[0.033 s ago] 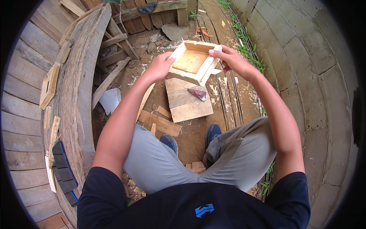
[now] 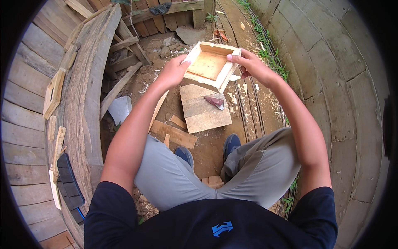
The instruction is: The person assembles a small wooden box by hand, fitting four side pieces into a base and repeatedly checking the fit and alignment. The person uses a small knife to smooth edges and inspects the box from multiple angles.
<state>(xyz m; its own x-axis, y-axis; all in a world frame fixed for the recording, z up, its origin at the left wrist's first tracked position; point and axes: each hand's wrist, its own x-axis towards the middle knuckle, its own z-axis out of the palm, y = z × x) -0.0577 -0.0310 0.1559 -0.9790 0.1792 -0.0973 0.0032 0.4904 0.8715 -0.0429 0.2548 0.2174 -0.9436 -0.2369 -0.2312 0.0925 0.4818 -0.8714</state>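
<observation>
Head view shows your left hand [image 2: 173, 71] and right hand [image 2: 248, 63] both closed on opposite sides of a shallow wooden tray [image 2: 208, 65], held tilted above the dirt. Below it lies a square wooden board [image 2: 203, 110] with a dark red scrap [image 2: 214, 102] on top.

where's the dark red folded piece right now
In the head view the dark red folded piece lies on the square wooden board on the dirt ground, just below the shallow wooden box held in both hands, ahead of the shoes.
</observation>
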